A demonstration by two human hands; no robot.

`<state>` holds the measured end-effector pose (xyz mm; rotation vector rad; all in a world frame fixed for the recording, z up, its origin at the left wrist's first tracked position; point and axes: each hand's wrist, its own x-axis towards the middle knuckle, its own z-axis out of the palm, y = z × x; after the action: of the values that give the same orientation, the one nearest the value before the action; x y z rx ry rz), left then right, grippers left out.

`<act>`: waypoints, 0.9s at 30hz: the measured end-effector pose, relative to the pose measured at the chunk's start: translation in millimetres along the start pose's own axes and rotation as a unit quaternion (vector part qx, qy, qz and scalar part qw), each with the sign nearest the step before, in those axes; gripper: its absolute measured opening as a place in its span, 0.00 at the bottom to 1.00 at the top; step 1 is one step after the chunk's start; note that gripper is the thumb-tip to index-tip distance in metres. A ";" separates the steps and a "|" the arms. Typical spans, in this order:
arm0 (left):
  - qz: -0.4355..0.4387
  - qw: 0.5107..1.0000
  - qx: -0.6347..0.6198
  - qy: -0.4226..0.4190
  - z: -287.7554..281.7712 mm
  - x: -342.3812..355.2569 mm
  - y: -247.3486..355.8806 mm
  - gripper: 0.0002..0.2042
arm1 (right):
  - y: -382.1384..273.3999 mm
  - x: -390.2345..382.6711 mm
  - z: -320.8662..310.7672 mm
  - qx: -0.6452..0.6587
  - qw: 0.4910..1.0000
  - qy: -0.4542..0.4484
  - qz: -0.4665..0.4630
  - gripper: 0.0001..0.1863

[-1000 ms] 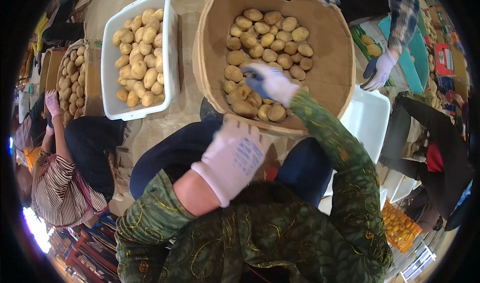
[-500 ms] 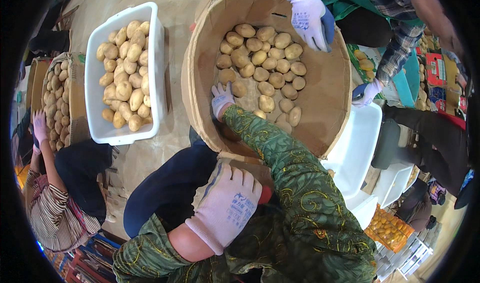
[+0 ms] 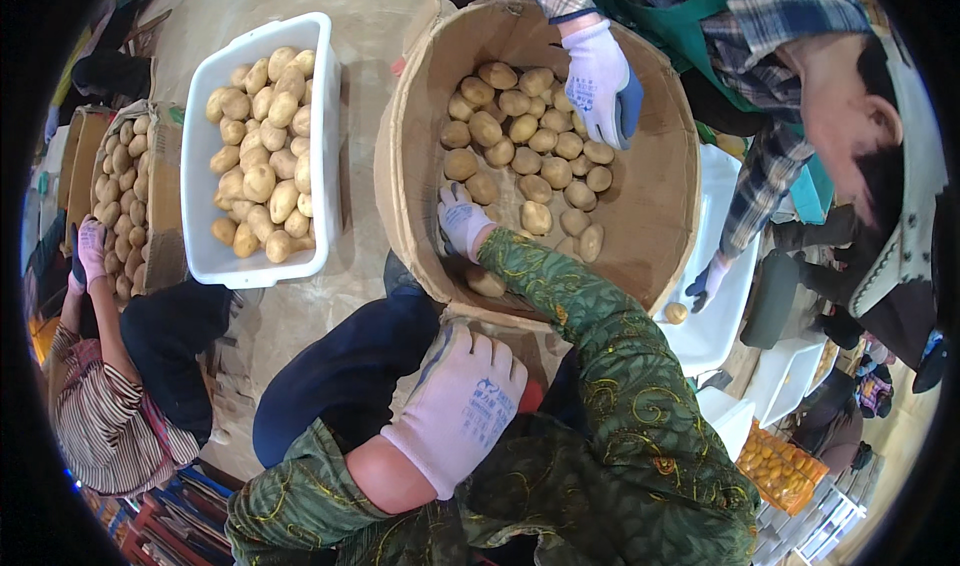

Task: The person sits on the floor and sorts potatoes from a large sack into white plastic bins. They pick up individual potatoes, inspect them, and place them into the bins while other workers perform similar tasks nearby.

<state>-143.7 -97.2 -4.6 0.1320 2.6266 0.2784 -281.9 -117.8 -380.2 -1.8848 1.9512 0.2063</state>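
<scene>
A round cardboard bin holds several potatoes on its bottom. My right hand, in a pale glove with dark palm, reaches inside by the left wall, fingers apart beside the potatoes. My left hand, gloved likewise, is curled closed just outside the bin's near rim, over my legs; whatever it holds is hidden. A co-worker's gloved hand hangs over the bin's back part; their other hand is in a white tub at the right, near a single potato.
A white tub full of potatoes stands at the left on the dusty floor. A striped-sleeved person works beside a carton of potatoes farther left. An orange mesh sack lies at the lower right.
My right hand moved from mid-bin to its left wall, past shifted potatoes. The co-worker leaned in, one hand descending over the bin, the other moving into the right tub.
</scene>
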 end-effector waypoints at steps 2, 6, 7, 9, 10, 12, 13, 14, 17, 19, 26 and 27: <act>-0.002 1.000 0.004 0.025 0.9 -0.5 0.4 0.11 | 7.5 -1.3 -20.7 -0.189 0.975 -0.059 -0.100 0.23; 0.010 0.998 0.013 0.056 0.8 1.2 2.8 0.09 | 46.1 -51.8 -82.1 0.450 0.890 0.054 0.054 0.26; 0.006 0.998 0.016 0.060 0.6 2.2 4.7 0.09 | 52.8 -65.4 -106.3 0.570 0.818 0.001 0.078 0.26; 0.006 0.997 0.024 0.072 2.6 5.2 6.9 0.10 | 54.8 -98.9 -143.0 0.725 0.687 -0.001 0.057 0.28; 0.012 0.997 0.006 0.074 2.1 7.3 7.7 0.10 | 46.6 -124.7 -166.1 0.826 0.560 0.012 0.063 0.26; 0.008 0.999 0.015 0.046 -2.3 13.1 11.7 0.11 | 45.1 -156.8 -168.5 0.893 0.446 0.044 0.039 0.30; 0.009 0.999 0.020 0.032 -2.5 15.8 14.6 0.11 | 42.5 -176.9 -177.8 0.916 0.395 0.046 0.044 0.32; 0.005 0.998 0.034 0.052 2.0 15.7 16.6 0.10 | 35.8 -193.6 -186.9 0.907 0.413 0.077 0.039 0.33; 0.016 0.997 0.066 0.037 0.8 23.7 23.2 0.09 | 26.9 -239.8 -208.8 0.842 0.506 0.181 0.049 0.38; 0.020 0.997 0.060 0.039 4.8 29.3 26.0 0.09 | 26.0 -263.9 -216.5 0.749 0.610 0.247 0.073 0.42; 0.051 0.994 0.034 0.087 9.0 54.4 33.4 0.07 | 32.2 -347.2 -204.3 0.636 0.649 0.402 0.115 0.44; 0.049 0.994 0.042 0.087 11.0 54.9 34.7 0.07 | 31.4 -357.0 -201.5 0.650 0.629 0.408 0.119 0.44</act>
<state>-184.9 -53.6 -31.9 0.2761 2.8111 0.2221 -353.3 134.7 -63.6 -0.6381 1.7604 -1.7760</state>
